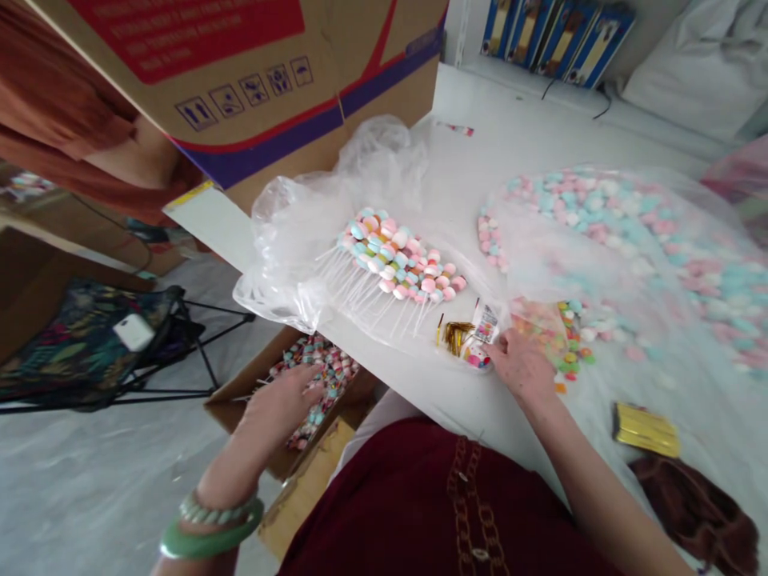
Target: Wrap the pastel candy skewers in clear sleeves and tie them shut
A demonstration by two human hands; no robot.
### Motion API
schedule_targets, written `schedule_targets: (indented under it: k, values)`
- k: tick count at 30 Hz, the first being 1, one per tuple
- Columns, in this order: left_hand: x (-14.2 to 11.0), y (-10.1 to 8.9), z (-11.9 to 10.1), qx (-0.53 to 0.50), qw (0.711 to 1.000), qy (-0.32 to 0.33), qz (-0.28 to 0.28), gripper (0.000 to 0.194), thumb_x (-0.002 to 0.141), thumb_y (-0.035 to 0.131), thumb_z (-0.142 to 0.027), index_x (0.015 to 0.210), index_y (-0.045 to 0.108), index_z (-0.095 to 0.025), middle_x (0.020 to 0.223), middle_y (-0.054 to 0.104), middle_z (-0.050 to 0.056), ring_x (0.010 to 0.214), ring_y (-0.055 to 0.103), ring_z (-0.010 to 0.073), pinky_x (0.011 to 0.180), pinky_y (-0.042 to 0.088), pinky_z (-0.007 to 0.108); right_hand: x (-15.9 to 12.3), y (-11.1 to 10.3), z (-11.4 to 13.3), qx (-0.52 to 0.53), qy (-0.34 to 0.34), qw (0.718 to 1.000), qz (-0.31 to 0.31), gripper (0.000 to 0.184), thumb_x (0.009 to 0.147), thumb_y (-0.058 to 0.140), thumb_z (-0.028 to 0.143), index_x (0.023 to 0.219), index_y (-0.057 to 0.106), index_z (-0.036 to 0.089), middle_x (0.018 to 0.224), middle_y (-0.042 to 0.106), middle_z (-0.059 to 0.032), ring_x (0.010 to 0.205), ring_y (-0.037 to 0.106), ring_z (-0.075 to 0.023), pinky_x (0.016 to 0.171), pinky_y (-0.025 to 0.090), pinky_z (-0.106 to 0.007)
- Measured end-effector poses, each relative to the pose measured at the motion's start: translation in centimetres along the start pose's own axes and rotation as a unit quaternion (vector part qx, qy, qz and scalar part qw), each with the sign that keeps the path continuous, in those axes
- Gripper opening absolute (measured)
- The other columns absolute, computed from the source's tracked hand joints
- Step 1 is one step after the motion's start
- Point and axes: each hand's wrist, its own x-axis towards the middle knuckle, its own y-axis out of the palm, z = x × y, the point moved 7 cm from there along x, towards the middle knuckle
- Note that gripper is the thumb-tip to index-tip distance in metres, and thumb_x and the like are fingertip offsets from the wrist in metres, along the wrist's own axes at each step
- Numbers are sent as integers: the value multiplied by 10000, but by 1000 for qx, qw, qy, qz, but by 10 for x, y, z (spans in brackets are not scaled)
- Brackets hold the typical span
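Observation:
My left hand [281,406], wearing a beaded bracelet and a green bangle, reaches over a cardboard box [231,406] below the table edge. Its fingers are stretched out, with nothing visible in them. Inside the box lie many marshmallow sticks [327,360]. On the table, my right hand [525,368] has its fingers curled at the rim of a small clear plastic tray [480,364]. The tray holds gold twist ties [459,338] and a printed label. Left of it, a row of marshmallow skewers [402,256] with white sticks lies on clear plastic.
A large printed carton [288,104] stands at the back left beside crumpled plastic bags [294,216]. Rightward lie a big bag of pastel marshmallows [606,208], fruit gummies [570,344], a gold bundle [645,430] and brown cloth [696,512]. Another person's arm [141,152] shows behind the carton.

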Motion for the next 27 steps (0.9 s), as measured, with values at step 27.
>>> schedule_targets:
  k: [27]
  values:
    - [31,62,-234,-543,803,92,225,270,682,708,-402,726,652,-141,650,569,-8,581,460,93,517,320,222,-37,7,17,579,-60,810,77,243,694,659,390,623,547,187,449,378,80,438,267,-80,437,186,-229]
